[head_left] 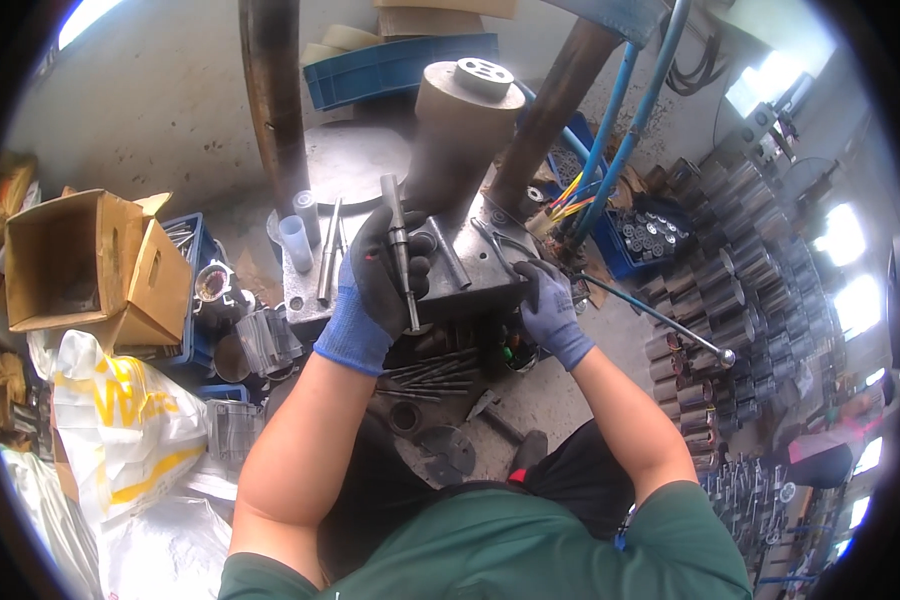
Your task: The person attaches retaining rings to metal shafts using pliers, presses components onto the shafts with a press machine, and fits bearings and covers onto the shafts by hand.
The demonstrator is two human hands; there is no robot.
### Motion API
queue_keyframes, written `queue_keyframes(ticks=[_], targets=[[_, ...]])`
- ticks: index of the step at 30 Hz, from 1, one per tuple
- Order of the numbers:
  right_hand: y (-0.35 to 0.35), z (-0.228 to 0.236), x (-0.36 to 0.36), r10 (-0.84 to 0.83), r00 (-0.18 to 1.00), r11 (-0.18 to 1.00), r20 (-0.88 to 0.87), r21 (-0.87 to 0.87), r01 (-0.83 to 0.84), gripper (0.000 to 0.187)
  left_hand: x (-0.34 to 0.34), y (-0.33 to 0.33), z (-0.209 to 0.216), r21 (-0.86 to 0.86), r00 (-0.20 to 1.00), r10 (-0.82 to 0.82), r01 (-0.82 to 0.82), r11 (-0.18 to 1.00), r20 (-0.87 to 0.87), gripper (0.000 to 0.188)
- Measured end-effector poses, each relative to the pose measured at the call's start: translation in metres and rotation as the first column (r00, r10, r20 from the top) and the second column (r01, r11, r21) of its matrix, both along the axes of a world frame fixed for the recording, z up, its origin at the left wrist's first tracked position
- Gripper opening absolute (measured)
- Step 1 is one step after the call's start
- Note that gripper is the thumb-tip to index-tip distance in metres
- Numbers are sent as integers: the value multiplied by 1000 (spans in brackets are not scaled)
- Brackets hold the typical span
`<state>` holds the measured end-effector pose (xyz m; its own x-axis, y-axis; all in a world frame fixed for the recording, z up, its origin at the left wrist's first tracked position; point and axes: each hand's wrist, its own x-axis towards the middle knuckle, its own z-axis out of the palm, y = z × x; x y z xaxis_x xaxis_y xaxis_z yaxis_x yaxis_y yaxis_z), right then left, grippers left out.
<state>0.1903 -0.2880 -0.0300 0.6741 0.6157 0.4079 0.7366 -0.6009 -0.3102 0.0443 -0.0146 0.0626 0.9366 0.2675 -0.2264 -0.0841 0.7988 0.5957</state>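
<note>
We saw a yellow-lettered bag (120,405). Left hand (375,265) gripped a rod (399,243); whether right hand (550,306) gripped, we couldn't tell.

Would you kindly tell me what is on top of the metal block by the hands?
The metal block bears a translucent plastic cup, metal rods and, near the right hand, pliers. The left hand, holding a metal shaft, hides part of its surface; anything there is covered.
</note>
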Motion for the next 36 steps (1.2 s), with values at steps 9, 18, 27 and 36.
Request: queue_keyframes(ticks=[9,18,27,36], targets=[[17,6,38,29,1000,980,-4,-196,-29,55,9,-23,-13,71,999,-30,28,997,28,50],[-7,19,-13,1,995,974,-102,226,22,50,15,-29,-42,519,992,71,-9,855,-101,46],[-49,45,-70,102,989,967,104,221,-123,76,1,-95,-81,958,916,-390,188,215,-92,33],[-50,-30,-71,75,985,986,-158,-136,-97,27,12,-90,-116,875,750,-542,481,55,-379,36]])
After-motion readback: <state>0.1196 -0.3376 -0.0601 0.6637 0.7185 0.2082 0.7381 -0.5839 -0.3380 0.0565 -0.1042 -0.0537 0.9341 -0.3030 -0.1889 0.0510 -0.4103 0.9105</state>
